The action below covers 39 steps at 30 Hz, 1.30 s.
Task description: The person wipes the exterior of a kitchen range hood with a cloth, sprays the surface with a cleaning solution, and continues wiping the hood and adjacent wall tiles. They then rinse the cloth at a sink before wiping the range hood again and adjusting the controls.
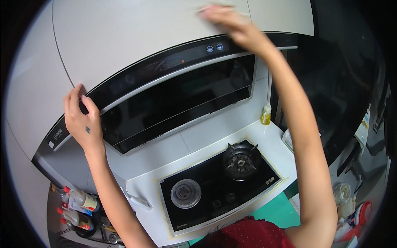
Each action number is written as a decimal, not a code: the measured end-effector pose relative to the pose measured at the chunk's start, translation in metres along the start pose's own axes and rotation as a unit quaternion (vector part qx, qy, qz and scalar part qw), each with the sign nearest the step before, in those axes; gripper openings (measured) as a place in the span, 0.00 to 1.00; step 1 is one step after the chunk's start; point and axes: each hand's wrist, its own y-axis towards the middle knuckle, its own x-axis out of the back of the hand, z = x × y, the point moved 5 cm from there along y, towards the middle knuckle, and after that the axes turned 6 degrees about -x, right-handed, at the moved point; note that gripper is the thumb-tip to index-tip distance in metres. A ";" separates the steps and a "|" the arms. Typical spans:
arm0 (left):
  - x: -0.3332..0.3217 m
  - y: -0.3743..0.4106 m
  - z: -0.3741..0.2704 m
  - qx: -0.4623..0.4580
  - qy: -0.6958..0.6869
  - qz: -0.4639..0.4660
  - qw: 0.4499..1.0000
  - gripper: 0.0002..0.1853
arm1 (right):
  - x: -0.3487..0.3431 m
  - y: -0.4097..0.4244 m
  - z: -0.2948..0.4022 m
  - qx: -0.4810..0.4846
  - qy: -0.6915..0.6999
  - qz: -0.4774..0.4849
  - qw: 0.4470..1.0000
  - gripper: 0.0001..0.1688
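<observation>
My left hand [83, 119] is raised to the left part of a black range hood [173, 66]. Its fingertips rest near the lower edge of a pale cabinet door [130, 34], with thumb and forefinger apart. Higher up on the right, my right hand [231, 26] is blurred in front of the cabinet fronts. A thin light streak shows at its fingertips; whether it holds anything is unclear. Two round touch buttons [215, 47] glow on the hood's control strip, just left of my right wrist.
Below the hood, a black gas hob [214, 198] is set in a white counter [149, 173]. A pot support [241, 159] stands over its right burner. An oil bottle [266, 115] stands in the back corner. Several red-capped bottles [77, 200] are at lower left.
</observation>
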 end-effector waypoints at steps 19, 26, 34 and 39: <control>0.001 -0.156 -0.132 -0.046 -0.196 0.270 0.942 0.15 | -0.003 0.063 0.007 -0.084 0.093 -0.135 0.983 0.33; -0.001 -0.237 -0.083 0.075 -0.243 0.416 0.873 0.11 | 0.124 -0.084 -0.155 -0.419 0.094 -0.278 0.859 0.27; -0.071 -0.229 -0.193 0.010 -0.389 0.419 0.820 0.10 | 0.075 -0.053 -0.073 -0.153 0.054 -0.039 0.986 0.35; -0.078 -0.241 -0.212 0.060 -0.416 0.408 0.811 0.11 | 0.182 -0.150 -0.209 -0.326 -0.116 -0.203 0.916 0.32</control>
